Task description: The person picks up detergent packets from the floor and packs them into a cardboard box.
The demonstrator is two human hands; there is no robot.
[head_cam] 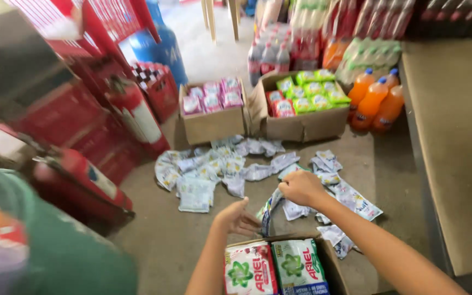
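Observation:
My right hand [301, 187] is closed on the top of a strip of small sachets [269, 210] that hangs down toward an open cardboard box [331, 265] at the bottom of the view. My left hand [237, 217] touches the lower end of that strip, fingers curled around it. Inside the box stand green-and-white detergent packets [273, 269]. Beyond my hands, several loose white and pale blue sachets [208, 169] lie scattered on the concrete floor.
Two open cardboard boxes stand further back, one with pink sachets [212, 97], one with green and red sachets [306, 94]. Orange soda bottles [375, 98] and shrink-wrapped drinks [301, 38] sit behind. Red crates [77, 131] line the left. A raised ledge [454, 147] runs along the right.

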